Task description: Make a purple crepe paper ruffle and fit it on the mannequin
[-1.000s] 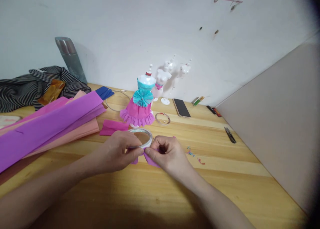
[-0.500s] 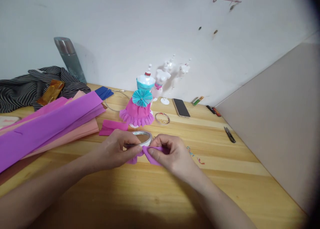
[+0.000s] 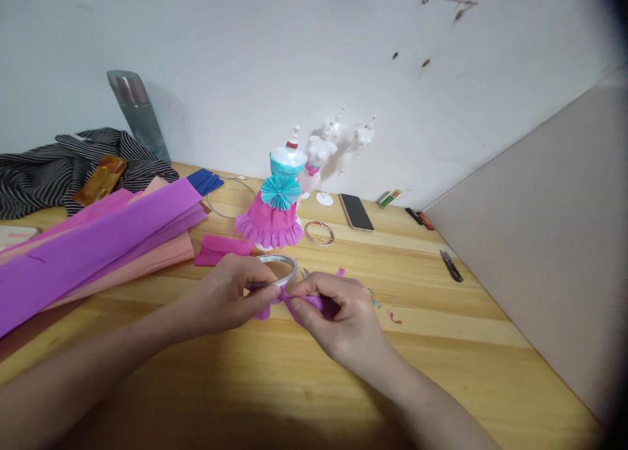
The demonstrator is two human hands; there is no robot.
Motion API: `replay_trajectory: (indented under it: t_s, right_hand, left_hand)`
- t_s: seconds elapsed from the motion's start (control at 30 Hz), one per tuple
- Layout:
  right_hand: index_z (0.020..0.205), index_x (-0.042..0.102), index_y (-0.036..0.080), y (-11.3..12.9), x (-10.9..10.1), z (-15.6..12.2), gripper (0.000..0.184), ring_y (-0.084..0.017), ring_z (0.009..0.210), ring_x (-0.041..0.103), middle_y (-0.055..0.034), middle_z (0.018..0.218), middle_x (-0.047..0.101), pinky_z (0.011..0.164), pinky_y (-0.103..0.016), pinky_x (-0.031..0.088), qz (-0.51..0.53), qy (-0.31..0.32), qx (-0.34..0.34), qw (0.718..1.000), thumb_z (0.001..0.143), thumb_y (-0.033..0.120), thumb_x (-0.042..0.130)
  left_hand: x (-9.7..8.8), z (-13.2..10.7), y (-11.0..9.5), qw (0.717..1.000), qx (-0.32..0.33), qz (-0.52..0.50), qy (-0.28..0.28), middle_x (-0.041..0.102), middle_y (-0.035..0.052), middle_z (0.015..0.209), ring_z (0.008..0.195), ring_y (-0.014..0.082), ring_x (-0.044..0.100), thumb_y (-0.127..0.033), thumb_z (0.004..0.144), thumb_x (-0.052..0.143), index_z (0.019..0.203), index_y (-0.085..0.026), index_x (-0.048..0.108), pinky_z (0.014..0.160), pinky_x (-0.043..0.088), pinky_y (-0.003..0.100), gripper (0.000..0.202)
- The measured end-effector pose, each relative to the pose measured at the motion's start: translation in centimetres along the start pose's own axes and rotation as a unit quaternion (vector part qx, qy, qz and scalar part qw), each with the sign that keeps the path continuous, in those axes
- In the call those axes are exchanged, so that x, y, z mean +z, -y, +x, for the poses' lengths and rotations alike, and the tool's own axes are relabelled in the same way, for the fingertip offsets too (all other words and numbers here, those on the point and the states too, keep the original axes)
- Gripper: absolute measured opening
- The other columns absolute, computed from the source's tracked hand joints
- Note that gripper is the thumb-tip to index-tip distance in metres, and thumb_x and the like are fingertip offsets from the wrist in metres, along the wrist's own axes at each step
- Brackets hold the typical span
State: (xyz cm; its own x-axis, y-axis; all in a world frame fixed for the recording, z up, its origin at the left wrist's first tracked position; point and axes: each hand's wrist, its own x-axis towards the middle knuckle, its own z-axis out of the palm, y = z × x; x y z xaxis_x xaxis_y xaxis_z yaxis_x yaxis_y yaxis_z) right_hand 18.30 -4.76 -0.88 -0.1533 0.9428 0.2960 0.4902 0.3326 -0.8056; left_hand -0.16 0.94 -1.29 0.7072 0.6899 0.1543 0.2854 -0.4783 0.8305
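Both hands meet over the wooden table [image 3: 441,345], pinching a small piece of purple crepe paper [image 3: 314,302]. My left hand [image 3: 228,299] grips its left end between thumb and fingertips. My right hand [image 3: 338,316] is curled round the right part, fingers closed. A roll of tape [image 3: 280,268] lies flat just behind the hands, touching the left fingertips. Further back stands a small mannequin [image 3: 275,208] in a pink ruffled paper skirt with a teal fan bow.
Long purple and pink crepe sheets [image 3: 93,247] lie at left, a folded pink piece [image 3: 220,248] beside them. Striped cloth [image 3: 53,169], a metal flask [image 3: 135,113], white mannequins [image 3: 318,155], a phone [image 3: 356,211], a bracelet [image 3: 318,233] and snips [image 3: 451,265] lie around.
My right hand has shifted slightly toward me and to the right, its fingers rolling the purple paper. The left hand keeps its pinch in nearly the same place.
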Motion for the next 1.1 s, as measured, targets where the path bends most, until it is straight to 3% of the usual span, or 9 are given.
replay_trajectory:
  t_s: [0.43,1.1]
  right_hand:
    - [0.061,0.058,0.017,-0.8,0.06,0.44,0.019,-0.01,0.047,0.048,-0.0007,0.054,0.06,0.045,-0.022,0.035,0.031,0.012,0.078,0.996,0.079,0.024,0.059]
    - [0.054,0.052,0.018,-0.75,0.63,0.7,0.023,-0.007,0.043,0.034,0.0035,0.046,0.048,0.04,-0.02,0.026,0.019,-0.024,0.078,0.997,0.075,0.024,0.059]
  left_hand:
    - [0.18,0.0,-0.46,1.0,-0.018,-0.004,-0.017,0.063,0.0017,0.052,0.049,0.0083,0.052,-0.018,0.085,0.052,0.053,-0.012,0.059,0.044,0.033,0.017,0.032]
    - [0.61,-0.18,-0.35,0.999,0.004,0.026,-0.03,0.062,0.0021,0.051,0.048,0.0082,0.051,-0.018,0.085,0.051,0.054,-0.012,0.061,0.046,0.032,0.019,0.033]
